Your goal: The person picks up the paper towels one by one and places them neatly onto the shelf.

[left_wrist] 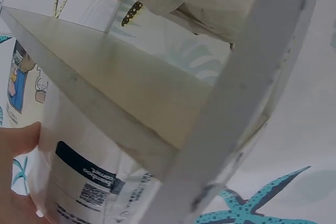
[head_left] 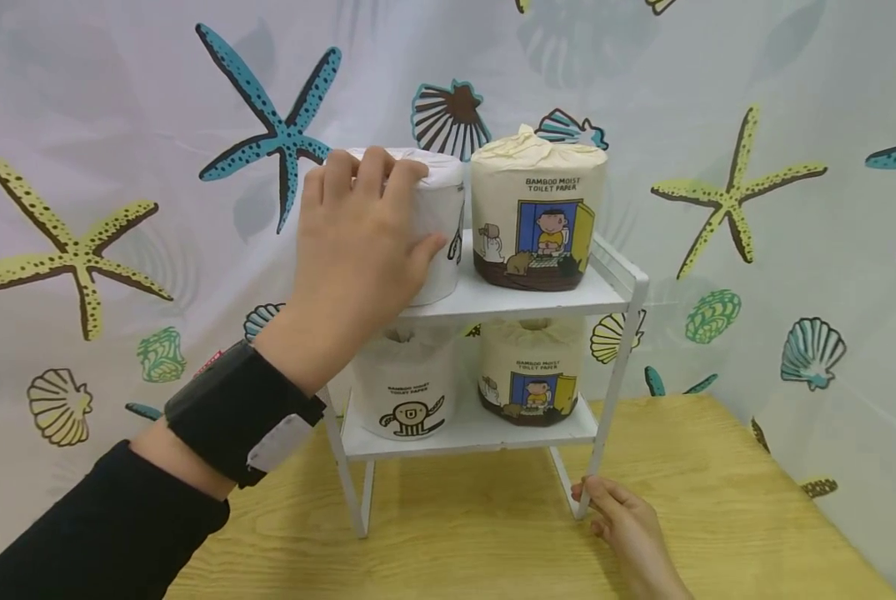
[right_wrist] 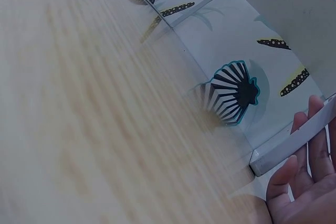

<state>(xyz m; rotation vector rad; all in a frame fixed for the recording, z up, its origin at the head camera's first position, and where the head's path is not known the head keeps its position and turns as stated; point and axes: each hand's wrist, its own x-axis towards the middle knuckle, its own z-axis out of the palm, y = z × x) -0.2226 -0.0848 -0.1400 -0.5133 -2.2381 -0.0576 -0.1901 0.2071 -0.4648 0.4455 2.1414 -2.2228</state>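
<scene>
My left hand (head_left: 357, 233) grips a white wrapped toilet paper roll (head_left: 440, 242) at the left of the rack's upper shelf, fingers over its top and thumb on its side. The left wrist view shows this roll's printed label (left_wrist: 89, 177) beside the thumb. At its right stands a cream toilet paper roll (head_left: 500, 192) with a cartoon picture. Low down, my right hand (head_left: 631, 525) holds the front right leg of the white two-tier rack (head_left: 508, 308). In the right wrist view, fingers pass behind that leg (right_wrist: 294, 142).
On the lower shelf stand a white roll (head_left: 410, 392) with an animal drawing and a cream roll (head_left: 500, 354). The rack rests on a wood-grain table (head_left: 448, 542). Behind hangs a white curtain (head_left: 155, 83) with starfish and shells.
</scene>
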